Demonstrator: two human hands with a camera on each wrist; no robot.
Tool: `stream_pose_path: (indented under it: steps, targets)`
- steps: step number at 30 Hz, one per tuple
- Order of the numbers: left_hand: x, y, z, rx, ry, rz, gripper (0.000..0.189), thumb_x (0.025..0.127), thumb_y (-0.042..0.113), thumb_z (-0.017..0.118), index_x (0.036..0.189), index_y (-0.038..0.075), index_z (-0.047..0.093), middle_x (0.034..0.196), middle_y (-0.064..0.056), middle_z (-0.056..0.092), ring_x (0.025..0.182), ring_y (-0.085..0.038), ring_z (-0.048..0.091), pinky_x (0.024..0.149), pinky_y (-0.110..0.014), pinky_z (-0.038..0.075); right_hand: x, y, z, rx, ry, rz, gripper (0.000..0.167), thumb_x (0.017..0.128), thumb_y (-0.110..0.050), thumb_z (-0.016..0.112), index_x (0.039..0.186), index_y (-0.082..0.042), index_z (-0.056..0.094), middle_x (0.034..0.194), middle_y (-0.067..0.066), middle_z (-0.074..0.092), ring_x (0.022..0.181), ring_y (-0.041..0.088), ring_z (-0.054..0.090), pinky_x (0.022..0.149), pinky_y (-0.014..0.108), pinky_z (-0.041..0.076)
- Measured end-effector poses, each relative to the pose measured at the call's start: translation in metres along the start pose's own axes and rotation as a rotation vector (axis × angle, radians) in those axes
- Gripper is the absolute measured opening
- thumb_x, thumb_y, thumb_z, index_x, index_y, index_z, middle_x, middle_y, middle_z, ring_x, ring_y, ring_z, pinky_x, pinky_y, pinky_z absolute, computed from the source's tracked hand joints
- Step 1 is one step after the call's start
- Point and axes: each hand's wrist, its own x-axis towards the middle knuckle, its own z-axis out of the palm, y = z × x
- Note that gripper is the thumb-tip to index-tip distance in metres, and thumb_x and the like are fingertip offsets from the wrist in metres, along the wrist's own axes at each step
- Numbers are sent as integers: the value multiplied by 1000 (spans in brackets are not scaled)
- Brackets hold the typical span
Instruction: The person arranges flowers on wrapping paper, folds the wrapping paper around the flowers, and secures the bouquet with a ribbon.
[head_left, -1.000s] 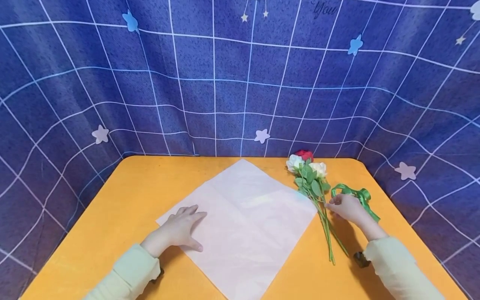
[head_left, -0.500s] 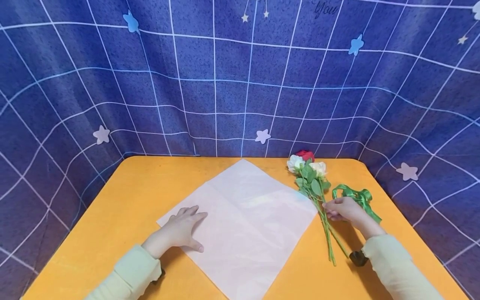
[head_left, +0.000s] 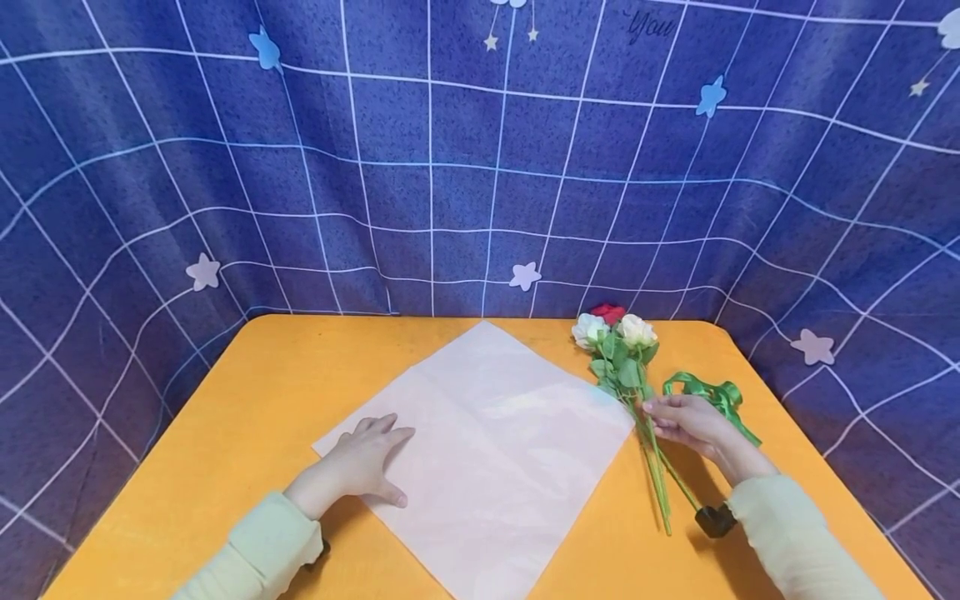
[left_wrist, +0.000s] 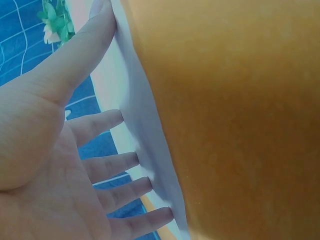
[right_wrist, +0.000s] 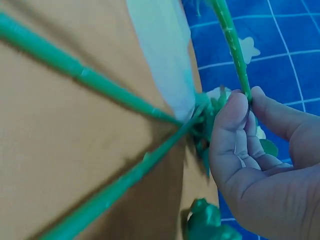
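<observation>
a person's left hand [head_left: 360,462] is spread wide at the left corner of a pale paper sheet [head_left: 495,467], gripping nothing. near its right corner, the right hand [head_left: 693,425] pinches one green stem [right_wrist: 233,42] between thumb and forefinger. a white flower [head_left: 590,331], cream flower [head_left: 637,331] and red flower [head_left: 608,314] cluster toward the far right of an orange table [head_left: 285,375], near a green ribbon [head_left: 723,398].

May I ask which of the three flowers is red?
The middle flower, set farthest back; the white flower on its left and the cream flower on its right are both pale.
</observation>
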Motion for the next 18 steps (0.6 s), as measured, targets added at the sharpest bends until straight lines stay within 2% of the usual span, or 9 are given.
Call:
stream_pose_path:
  steps: [7,11,15,18]
  targets:
    - [0,-1,1,1,-3,-7,105,51,58,84,137,11,48,146,-25,34,130,-46,32,91,-69,33,2,-13,16,-3,1,-69,30,95,-10,56,115,11,49,87,1,63,71,6,61,70,21,53]
    - [1,0,1,-4,-6,-15,105,50,58,84,137,11,48,146,-25,33,130,-46,32,92,-69,32,4,-24,29,-48,-7,-102,36,94,-13,57,117,13,47,85,2,62,72,7,60,70,22,53]
    - [1,1,0,-3,-17,-21,105,51,57,84,137,11,48,147,-24,33,131,-46,31,93,-69,32,8,-35,44,-88,-18,-100,45,94,-17,58,123,14,44,86,2,62,72,6,60,72,23,53]
    - [1,3,-2,0,-28,-25,105,51,57,84,138,11,47,147,-24,32,131,-46,30,94,-69,31,14,-41,56,-84,-35,-99,44,94,-15,58,122,15,43,84,2,61,71,6,60,71,23,54]
